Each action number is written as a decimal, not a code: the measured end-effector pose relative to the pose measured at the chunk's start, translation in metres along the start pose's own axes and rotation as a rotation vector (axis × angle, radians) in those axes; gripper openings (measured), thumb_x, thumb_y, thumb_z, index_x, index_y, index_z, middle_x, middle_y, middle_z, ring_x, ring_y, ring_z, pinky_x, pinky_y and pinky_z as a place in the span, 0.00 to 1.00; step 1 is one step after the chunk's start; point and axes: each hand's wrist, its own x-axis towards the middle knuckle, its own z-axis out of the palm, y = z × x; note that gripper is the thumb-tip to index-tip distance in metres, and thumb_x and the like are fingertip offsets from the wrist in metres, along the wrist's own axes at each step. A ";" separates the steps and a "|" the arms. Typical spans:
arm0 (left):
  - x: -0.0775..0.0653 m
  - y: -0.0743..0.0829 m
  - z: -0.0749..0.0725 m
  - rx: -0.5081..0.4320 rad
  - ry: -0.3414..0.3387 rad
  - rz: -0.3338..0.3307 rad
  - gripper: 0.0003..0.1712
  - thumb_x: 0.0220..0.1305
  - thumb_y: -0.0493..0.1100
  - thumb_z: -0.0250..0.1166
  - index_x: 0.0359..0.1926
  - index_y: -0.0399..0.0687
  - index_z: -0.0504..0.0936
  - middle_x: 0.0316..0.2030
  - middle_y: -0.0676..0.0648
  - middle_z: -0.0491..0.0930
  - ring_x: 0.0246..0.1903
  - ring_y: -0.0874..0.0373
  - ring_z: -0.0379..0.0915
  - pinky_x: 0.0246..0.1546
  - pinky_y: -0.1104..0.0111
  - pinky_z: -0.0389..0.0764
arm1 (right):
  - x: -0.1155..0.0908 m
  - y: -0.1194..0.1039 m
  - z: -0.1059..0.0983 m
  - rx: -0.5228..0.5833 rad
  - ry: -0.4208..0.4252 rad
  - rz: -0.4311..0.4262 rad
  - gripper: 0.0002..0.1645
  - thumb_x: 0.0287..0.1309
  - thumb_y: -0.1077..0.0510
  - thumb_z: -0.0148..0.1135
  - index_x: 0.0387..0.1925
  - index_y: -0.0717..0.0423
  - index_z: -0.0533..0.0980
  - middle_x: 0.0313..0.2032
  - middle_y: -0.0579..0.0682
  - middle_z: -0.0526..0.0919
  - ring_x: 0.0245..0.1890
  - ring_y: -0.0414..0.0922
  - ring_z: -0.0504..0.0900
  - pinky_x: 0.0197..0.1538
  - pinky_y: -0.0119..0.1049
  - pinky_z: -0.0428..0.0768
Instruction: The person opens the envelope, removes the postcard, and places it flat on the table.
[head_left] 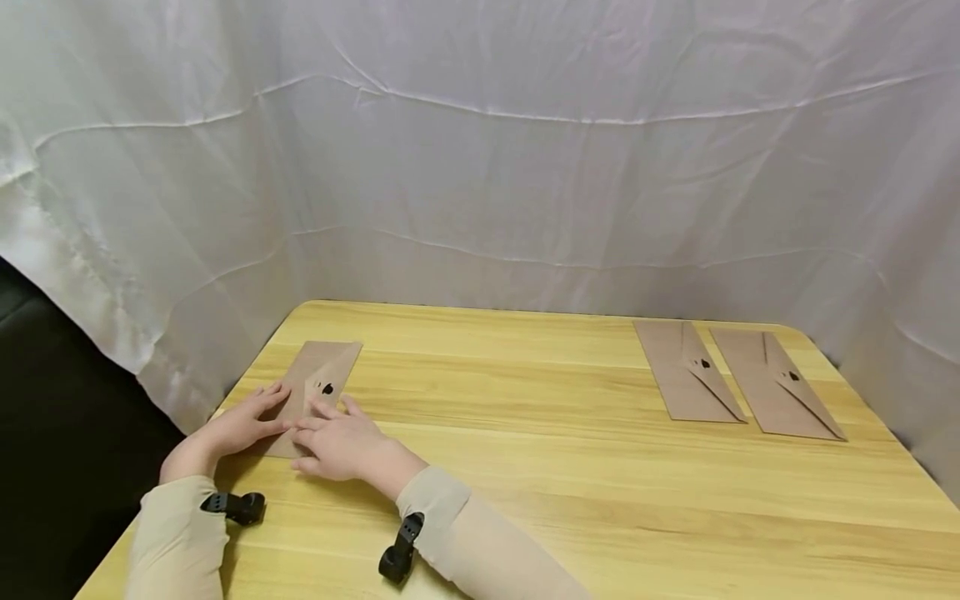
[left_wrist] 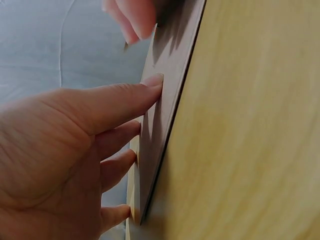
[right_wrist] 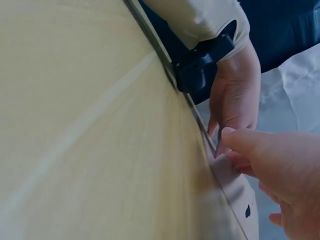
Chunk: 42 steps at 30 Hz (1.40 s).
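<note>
A flat brown paper envelope (head_left: pixel 306 372) with a pointed flap and a small black apple-shaped mark lies at the table's left side. On its left part rests my left hand (head_left: pixel 242 426), fingers spread and fairly straight. The left wrist view shows that hand's thumb (left_wrist: pixel 127 95) lying on the envelope face, the other fingertips along its far edge. My right hand (head_left: pixel 343 444) is over the envelope's near right part, palm down with loosely bent fingers. In the right wrist view its thumb (right_wrist: pixel 242 141) is close to the left hand, above the envelope (right_wrist: pixel 235 192).
Two similar envelopes, one (head_left: pixel 678 387) beside the other (head_left: pixel 780 396), lie flat at the table's far right. Pale curtains (head_left: pixel 525 183) hang behind the wooden table (head_left: pixel 540 467). Something black (head_left: pixel 67 450) is beyond the left edge. Each sleeve carries a black wrist device (head_left: pixel 238 507).
</note>
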 end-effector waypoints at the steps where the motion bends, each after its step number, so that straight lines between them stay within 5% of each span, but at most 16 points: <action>1: 0.000 0.000 0.000 -0.002 0.001 0.004 0.47 0.65 0.55 0.62 0.71 0.28 0.54 0.71 0.23 0.45 0.69 0.21 0.34 0.62 0.28 0.44 | -0.002 0.000 -0.002 -0.005 -0.001 0.006 0.32 0.67 0.28 0.39 0.70 0.24 0.60 0.72 0.26 0.56 0.78 0.36 0.41 0.78 0.48 0.48; 7: 0.000 -0.002 0.001 -0.010 -0.002 0.013 0.46 0.66 0.54 0.61 0.71 0.27 0.54 0.71 0.22 0.44 0.69 0.20 0.33 0.62 0.28 0.44 | -0.010 0.001 -0.012 -0.031 -0.006 0.058 0.29 0.67 0.30 0.42 0.67 0.23 0.63 0.70 0.24 0.59 0.77 0.34 0.42 0.78 0.47 0.46; 14: 0.000 -0.002 0.002 -0.023 -0.004 0.001 0.46 0.66 0.54 0.61 0.72 0.28 0.54 0.72 0.23 0.43 0.70 0.21 0.32 0.63 0.29 0.44 | -0.018 0.004 -0.015 0.023 -0.043 0.178 0.19 0.66 0.34 0.50 0.51 0.26 0.79 0.63 0.27 0.73 0.75 0.36 0.56 0.76 0.48 0.53; 22: 0.000 -0.001 0.002 -0.015 0.005 0.002 0.46 0.66 0.53 0.62 0.71 0.28 0.54 0.72 0.23 0.44 0.69 0.21 0.33 0.63 0.30 0.44 | -0.013 0.018 -0.003 0.029 -0.062 0.232 0.27 0.64 0.30 0.49 0.60 0.30 0.74 0.62 0.30 0.74 0.63 0.37 0.74 0.72 0.50 0.61; 30: -0.001 0.002 0.001 -0.037 -0.003 -0.005 0.46 0.66 0.53 0.62 0.72 0.29 0.53 0.72 0.24 0.43 0.70 0.22 0.31 0.63 0.30 0.43 | -0.004 0.034 0.005 0.089 -0.075 0.272 0.33 0.65 0.29 0.45 0.69 0.29 0.63 0.71 0.28 0.62 0.70 0.34 0.65 0.75 0.52 0.56; 42: -0.001 0.007 0.001 -0.052 -0.002 -0.019 0.45 0.66 0.51 0.62 0.71 0.28 0.54 0.72 0.23 0.42 0.70 0.21 0.30 0.64 0.30 0.41 | 0.013 0.056 0.015 0.225 -0.106 0.297 0.51 0.58 0.23 0.48 0.75 0.41 0.52 0.76 0.38 0.50 0.76 0.35 0.49 0.77 0.50 0.47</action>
